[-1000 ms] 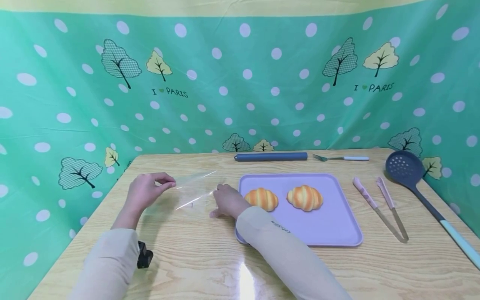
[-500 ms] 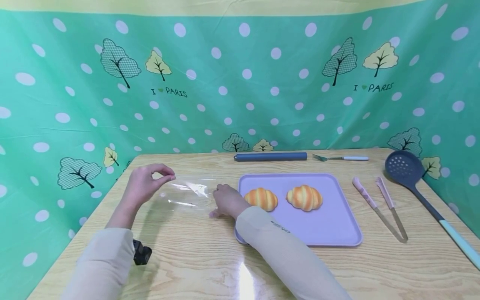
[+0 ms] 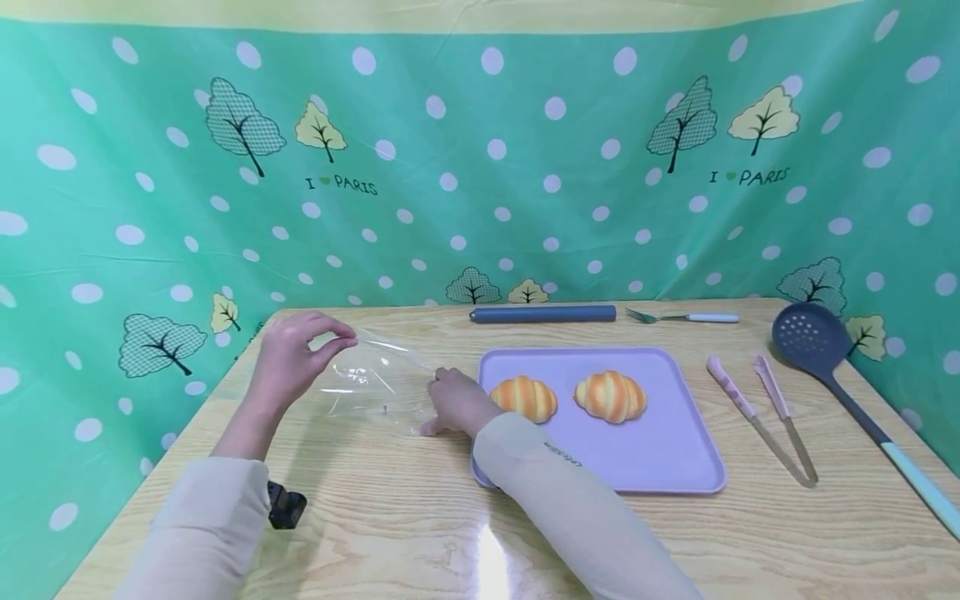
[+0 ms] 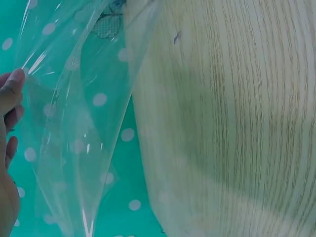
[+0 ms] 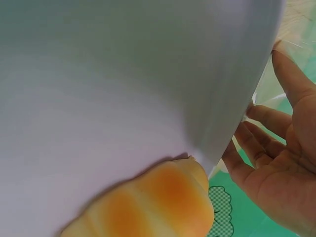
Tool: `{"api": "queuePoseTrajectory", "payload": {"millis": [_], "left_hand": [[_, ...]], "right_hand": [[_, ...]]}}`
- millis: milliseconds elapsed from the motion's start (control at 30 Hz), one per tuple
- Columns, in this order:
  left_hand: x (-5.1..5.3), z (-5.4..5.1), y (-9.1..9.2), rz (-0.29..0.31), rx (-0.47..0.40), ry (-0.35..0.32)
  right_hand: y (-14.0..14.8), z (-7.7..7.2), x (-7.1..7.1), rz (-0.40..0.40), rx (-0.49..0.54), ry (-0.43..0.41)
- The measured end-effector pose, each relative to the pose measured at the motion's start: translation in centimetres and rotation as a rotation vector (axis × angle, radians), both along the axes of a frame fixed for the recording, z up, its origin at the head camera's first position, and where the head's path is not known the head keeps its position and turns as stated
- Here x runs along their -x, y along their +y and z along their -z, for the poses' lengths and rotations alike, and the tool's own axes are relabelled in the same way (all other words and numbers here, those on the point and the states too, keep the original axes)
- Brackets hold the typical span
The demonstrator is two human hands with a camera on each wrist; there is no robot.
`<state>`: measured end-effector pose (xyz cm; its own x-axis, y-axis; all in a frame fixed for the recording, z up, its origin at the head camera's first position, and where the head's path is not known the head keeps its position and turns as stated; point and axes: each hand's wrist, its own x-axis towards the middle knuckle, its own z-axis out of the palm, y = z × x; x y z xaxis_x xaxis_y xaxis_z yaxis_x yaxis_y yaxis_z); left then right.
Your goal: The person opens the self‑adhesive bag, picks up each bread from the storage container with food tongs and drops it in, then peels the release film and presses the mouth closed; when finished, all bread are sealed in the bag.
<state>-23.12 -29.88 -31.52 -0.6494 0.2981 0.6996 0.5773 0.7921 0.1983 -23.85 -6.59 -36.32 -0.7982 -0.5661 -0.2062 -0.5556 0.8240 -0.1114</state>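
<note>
A green dotted cloth (image 3: 525, 221) is hanging behind the wooden table (image 3: 382, 521). A lilac tray (image 3: 637, 467), right of centre, is lying with its long side running left to right. A skimmer (image 3: 855, 407) is lying at far right, its bowl pointing toward the cloth. The clear film (image 3: 378, 379) is spreading left of the tray, its long axis running roughly left to right between the hands — the left end rising, the right end lying low. Tongs (image 3: 727, 385) are lying between tray and skimmer, their V opening toward the cloth; a dark rod (image 3: 543, 314) is lying behind the tray. The left hand (image 3: 292, 358) is pinching the film's raised edge; the right hand (image 3: 461, 400) is touching its right end — thumb and fingers spread apart. Inside the tray, a left croissant (image 3: 525, 400) and a right croissant (image 3: 611, 396) are resting apart. A fork (image 3: 686, 317) is lying beside the rod, tines pointing left.
</note>
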Motion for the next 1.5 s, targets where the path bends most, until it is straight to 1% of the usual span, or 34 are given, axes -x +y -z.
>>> {"api": "queuePoseTrajectory", "payload": {"millis": [67, 167, 300, 400, 500, 567, 667, 767, 867, 1033, 1167, 1233, 1400, 1500], "left_hand": [[0.0, 0.2, -0.1, -0.012, 0.015, -0.035], [-0.1, 0.6, -0.3, -0.038, 0.042, -0.115], [-0.5, 1.5, -1.0, -0.068, 0.084, -0.212], [-0.8, 2.1, -1.4, -0.087, 0.101, -0.273], [-1.2, 2.4, -1.8, -0.118, 0.079, -0.355], [-1.2, 2.7, -1.9, -0.145, 0.054, -0.415], [-1.3, 3.1, -2.2, -0.19, 0.015, -0.498], [-1.3, 3.6, -2.3, -0.207, -0.001, -0.552], [-1.1, 3.9, -2.2, -0.199, -0.021, -0.573], [-0.9, 3.9, -1.8, -0.188, -0.047, -0.563], [-0.8, 3.8, -1.6, -0.189, -0.047, -0.558], [-0.8, 3.8, -1.6, -0.186, -0.048, -0.563], [-0.8, 3.9, -1.5, -0.177, -0.059, -0.578], [-0.9, 3.9, -1.5, -0.172, -0.063, -0.576]], "right_hand": [[0.1, 0.0, 0.0, 0.011, 0.011, -0.016], [0.4, 0.0, -0.1, 0.034, 0.039, -0.048], [0.5, -0.1, 0.0, 0.035, 0.044, -0.069], [0.4, 0.0, 0.1, 0.02, 0.03, -0.065], [0.2, 0.0, 0.0, 0.02, 0.035, -0.075], [0.1, 0.0, -0.1, 0.027, 0.041, -0.081], [-0.1, 0.1, -0.2, 0.02, 0.031, -0.07], [-0.2, 0.2, -0.3, 0.007, 0.021, -0.052], [-0.1, 0.3, -0.3, 0.003, 0.017, -0.036], [0.3, -0.1, -0.3, -0.009, 0.017, 0.014], [0.6, -0.4, -0.4, -0.016, 0.024, 0.008], [0.7, -0.6, -0.3, -0.036, 0.015, 0.017], [1.5, -1.6, -0.2, -0.098, -0.014, 0.075], [2.3, -2.6, -0.1, -0.121, 0.009, 0.071]]}}
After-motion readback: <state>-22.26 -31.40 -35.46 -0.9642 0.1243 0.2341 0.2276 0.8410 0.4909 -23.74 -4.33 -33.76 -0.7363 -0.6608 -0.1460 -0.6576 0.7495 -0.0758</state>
